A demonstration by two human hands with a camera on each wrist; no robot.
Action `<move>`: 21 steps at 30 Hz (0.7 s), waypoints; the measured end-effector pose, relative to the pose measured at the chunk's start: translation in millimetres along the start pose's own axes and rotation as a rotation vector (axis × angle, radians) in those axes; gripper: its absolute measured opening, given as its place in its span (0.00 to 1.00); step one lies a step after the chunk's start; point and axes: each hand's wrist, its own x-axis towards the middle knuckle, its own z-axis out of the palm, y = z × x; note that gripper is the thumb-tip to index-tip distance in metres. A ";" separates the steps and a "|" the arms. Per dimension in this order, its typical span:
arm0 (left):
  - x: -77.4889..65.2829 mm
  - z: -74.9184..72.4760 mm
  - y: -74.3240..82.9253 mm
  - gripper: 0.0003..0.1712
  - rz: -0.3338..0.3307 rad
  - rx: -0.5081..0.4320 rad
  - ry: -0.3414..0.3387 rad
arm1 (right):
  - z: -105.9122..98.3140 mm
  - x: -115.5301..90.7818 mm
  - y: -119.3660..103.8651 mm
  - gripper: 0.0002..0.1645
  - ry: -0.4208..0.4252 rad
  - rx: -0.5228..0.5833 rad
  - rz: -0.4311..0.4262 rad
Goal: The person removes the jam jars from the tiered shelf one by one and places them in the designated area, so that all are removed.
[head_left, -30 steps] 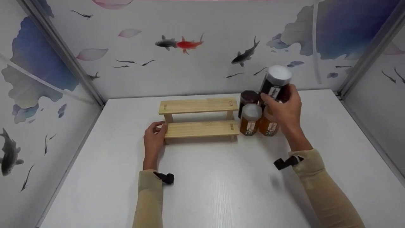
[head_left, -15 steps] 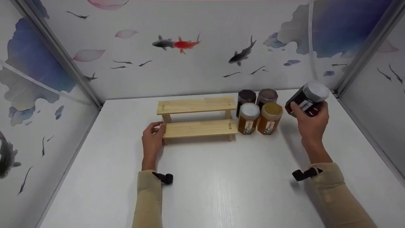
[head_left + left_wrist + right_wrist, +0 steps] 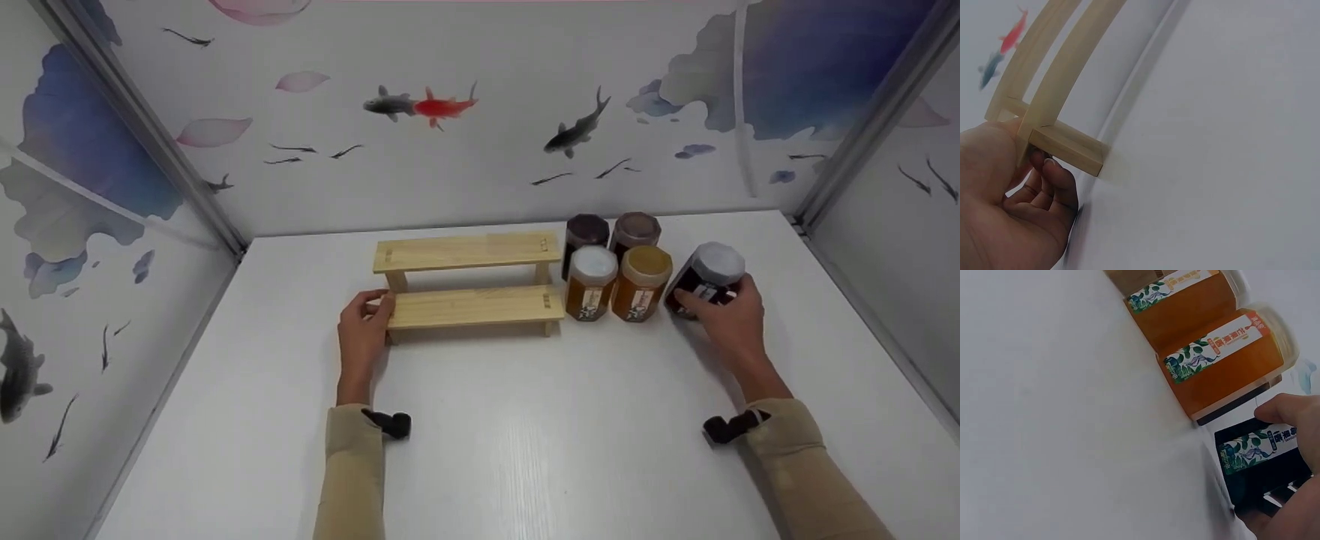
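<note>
My left hand (image 3: 364, 330) pinches the left end of the lower board of a two-step wooden rack (image 3: 472, 306), thumb above and fingers curled beneath, as the left wrist view shows. My right hand (image 3: 735, 319) grips a dark jar (image 3: 1252, 478) with a whitish lid and a printed label, thumb on one side. This jar stands nearly upright at the table surface, right of the other jars; whether its base fully touches is hard to tell. Two amber jars (image 3: 589, 298) with labels stand in front of two dark jars (image 3: 587, 232), beside the rack's right end.
A white table (image 3: 480, 435) bears everything. Behind it rises a white wall (image 3: 480, 180) printed with fish and petals, and side panels with metal corner posts stand left and right. Both forearms wear beige sleeves (image 3: 356, 457) with small black wrist devices.
My right hand has carried the dark jar from above the other jars to the right, then lowered it to the table, straightening its tilt. My left hand stays on the rack.
</note>
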 end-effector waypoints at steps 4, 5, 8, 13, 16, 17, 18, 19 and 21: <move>0.0 -4.5 0.2 0.21 0.001 0.002 0.000 | 1.4 -0.1 3.1 0.62 -0.073 -0.051 -0.058; 0.5 -5.3 -0.2 0.21 -0.002 0.006 0.001 | 1.9 0.1 3.8 0.62 -0.092 -0.060 -0.073; 1.5 -7.6 -2.2 0.22 -0.013 0.012 -0.004 | 2.2 -0.1 5.2 0.63 -0.145 -0.073 -0.096; 1.8 -9.6 -5.3 0.23 -0.013 0.005 -0.017 | -0.7 -1.0 6.8 0.65 -0.199 -0.082 -0.099; 1.7 -9.7 -5.6 0.22 0.000 -0.004 -0.019 | -1.9 0.0 6.9 0.64 -0.209 -0.082 -0.105; 1.8 -9.9 -5.5 0.22 0.005 -0.004 -0.018 | -1.9 0.3 6.7 0.64 -0.213 -0.081 -0.108; 1.9 -10.2 -5.5 0.22 0.009 -0.002 -0.014 | -1.6 0.4 6.2 0.64 -0.216 -0.080 -0.110; 2.0 -10.4 -5.4 0.21 0.015 0.000 -0.009 | -1.2 0.5 5.9 0.64 -0.221 -0.077 -0.112; 2.2 -11.0 -5.7 0.21 0.024 0.010 -0.002 | -0.6 1.1 5.3 0.64 -0.226 -0.082 -0.114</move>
